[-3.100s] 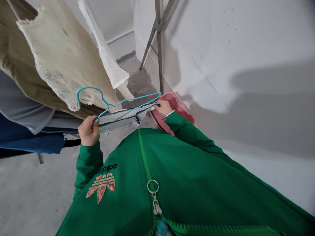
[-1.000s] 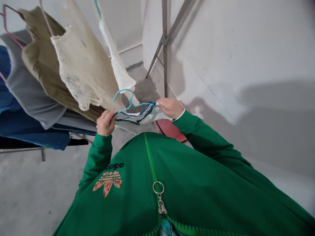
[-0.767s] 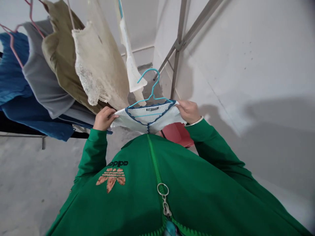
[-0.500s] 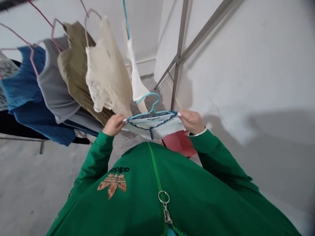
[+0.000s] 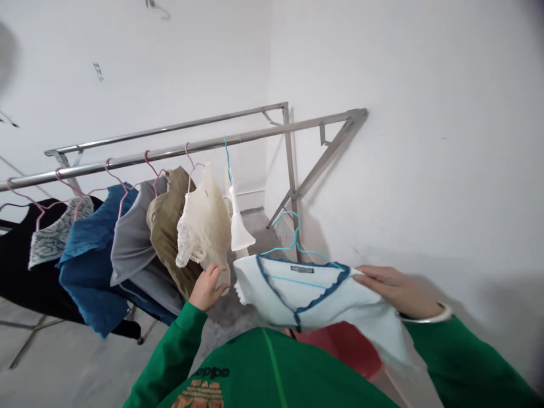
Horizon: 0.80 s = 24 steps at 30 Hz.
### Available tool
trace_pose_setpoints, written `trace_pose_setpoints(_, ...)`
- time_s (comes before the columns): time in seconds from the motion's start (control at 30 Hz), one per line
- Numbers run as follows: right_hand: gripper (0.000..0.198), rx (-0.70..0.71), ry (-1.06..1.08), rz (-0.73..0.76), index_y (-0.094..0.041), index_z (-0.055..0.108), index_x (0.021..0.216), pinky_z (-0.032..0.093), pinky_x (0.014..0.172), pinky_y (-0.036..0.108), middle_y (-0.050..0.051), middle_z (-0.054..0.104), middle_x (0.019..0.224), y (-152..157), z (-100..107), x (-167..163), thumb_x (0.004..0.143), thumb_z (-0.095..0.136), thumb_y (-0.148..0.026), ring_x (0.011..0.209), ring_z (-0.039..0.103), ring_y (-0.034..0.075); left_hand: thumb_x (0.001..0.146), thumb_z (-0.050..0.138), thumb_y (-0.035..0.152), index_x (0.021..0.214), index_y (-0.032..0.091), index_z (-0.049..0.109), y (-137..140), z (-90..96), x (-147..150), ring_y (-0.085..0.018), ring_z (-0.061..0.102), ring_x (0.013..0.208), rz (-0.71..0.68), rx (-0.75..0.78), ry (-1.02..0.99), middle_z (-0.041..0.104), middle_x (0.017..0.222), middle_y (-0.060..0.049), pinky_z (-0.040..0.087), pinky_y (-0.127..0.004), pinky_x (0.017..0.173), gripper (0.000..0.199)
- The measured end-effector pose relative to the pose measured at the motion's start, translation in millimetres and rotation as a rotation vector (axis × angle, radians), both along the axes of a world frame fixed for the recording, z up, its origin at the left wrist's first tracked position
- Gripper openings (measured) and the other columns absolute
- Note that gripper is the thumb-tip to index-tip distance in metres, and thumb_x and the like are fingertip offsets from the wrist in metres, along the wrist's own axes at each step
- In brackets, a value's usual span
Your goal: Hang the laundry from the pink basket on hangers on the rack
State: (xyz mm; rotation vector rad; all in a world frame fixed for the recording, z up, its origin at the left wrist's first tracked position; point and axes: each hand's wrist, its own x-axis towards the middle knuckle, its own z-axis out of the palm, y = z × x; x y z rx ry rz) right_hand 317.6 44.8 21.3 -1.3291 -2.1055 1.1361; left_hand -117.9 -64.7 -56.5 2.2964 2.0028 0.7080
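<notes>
A white top with dark blue trim (image 5: 272,303) hangs on a light blue hanger (image 5: 294,238) in front of me. My right hand (image 5: 397,289) pinches its shoulder at the right side, with a pale bangle on the wrist. To the left of the top is my left hand (image 5: 207,289), apart from it, its thumb and fingers spread and nothing in them. That hand is close to the lower edge of a cream lace top (image 5: 206,218); whether it touches the fabric I cannot tell. The hanger's hook stands free, below the rail.
A metal drying rack (image 5: 255,136) runs along the left. From its front rail hang a white garment (image 5: 240,226), an olive top (image 5: 164,218), a grey top (image 5: 131,226), a blue garment (image 5: 91,243) and a black one (image 5: 17,255). A red basin (image 5: 346,345) sits below; a white wall is at right.
My left hand has let go of the white top's shoulder and moved away from it. The top on its hanger has shifted right with my right hand. The view has tilted up, showing the rails.
</notes>
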Motion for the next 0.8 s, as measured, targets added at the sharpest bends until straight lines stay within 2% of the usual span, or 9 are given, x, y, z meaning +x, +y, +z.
trace_pose_setpoints(0.1,0.027,0.094,-0.023,-0.182,-0.042,0.070,0.067,0.054,0.079,0.045,0.007,0.074,0.087,5.4,31.0,12.5,0.071,0.057,-0.066,0.090,0.070,0.033,0.089,0.055,0.023,0.109,0.019,0.062,-6.6,-15.3,6.2,-0.021,0.066,0.083,-0.039,-0.134,0.016,0.066,0.100,-0.010,0.054,-0.033,0.077,0.022)
trace_pose_setpoints(0.2,0.028,0.281,-0.030,-0.266,-0.039,0.065,0.061,0.050,0.071,0.045,0.008,0.073,0.080,14.7,51.8,5.1,0.072,0.055,-0.063,0.078,0.068,0.032,0.091,0.053,0.024,0.101,0.020,0.064,-11.2,-25.7,16.1,-0.019,0.067,0.082,-0.110,-0.239,0.084,0.068,0.099,-0.008,0.053,-0.031,0.076,0.015)
trace_pose_setpoints(0.33,0.033,0.614,-0.037,-0.270,-0.027,0.059,0.062,0.044,0.062,0.035,0.006,0.064,0.063,51.2,65.6,-26.4,0.078,0.049,-0.055,0.062,0.060,0.023,0.094,0.049,0.025,0.102,0.020,0.063,-13.7,-26.4,30.9,-0.020,0.067,0.090,-0.139,-0.302,0.178,0.068,0.103,-0.007,0.052,-0.030,0.079,0.017)
trace_pose_setpoints(0.43,0.032,0.776,-0.072,-0.297,-0.020,0.061,0.067,0.040,0.063,0.028,0.006,0.064,0.064,91.9,76.2,-60.8,0.083,0.046,-0.043,0.065,0.058,0.019,0.096,0.046,0.025,0.105,0.020,0.063,-16.9,-23.7,37.0,-0.021,0.067,0.093,-0.126,-0.354,0.217,0.067,0.107,-0.007,0.051,-0.031,0.082,0.020)
trace_pose_setpoints(0.6,0.031,0.814,-0.301,-0.414,-0.014,0.069,0.082,0.033,0.062,0.028,0.013,0.071,0.083,140.6,99.6,-128.2,0.092,0.044,-0.029,0.079,0.062,0.022,0.097,0.045,0.026,0.105,0.020,0.064,-31.9,-27.4,34.9,-0.021,0.067,0.095,-0.070,-0.387,0.215,0.068,0.108,-0.007,0.052,-0.033,0.084,0.022)
trace_pose_setpoints(0.7,0.033,0.771,-0.406,-0.409,-0.013,0.070,0.096,0.032,0.064,0.028,0.015,0.072,0.096,150.8,104.9,-160.0,0.096,0.041,-0.028,0.090,0.064,0.024,0.096,0.044,0.025,0.103,0.020,0.065,-45.0,-30.9,32.3,-0.021,0.067,0.094,-0.024,-0.407,0.202,0.068,0.106,-0.008,0.052,-0.033,0.084,0.022)
trace_pose_setpoints(0.8,0.035,0.713,-0.451,-0.381,-0.012,0.069,0.104,0.035,0.068,0.029,0.017,0.071,0.104,154.1,99.9,-179.6,0.098,0.038,-0.027,0.098,0.064,0.026,0.097,0.043,0.023,0.102,0.019,0.065,-55.9,-32.3,31.9,-0.023,0.066,0.098,0.032,-0.463,0.207,0.067,0.107,-0.008,0.051,-0.035,0.087,0.022)
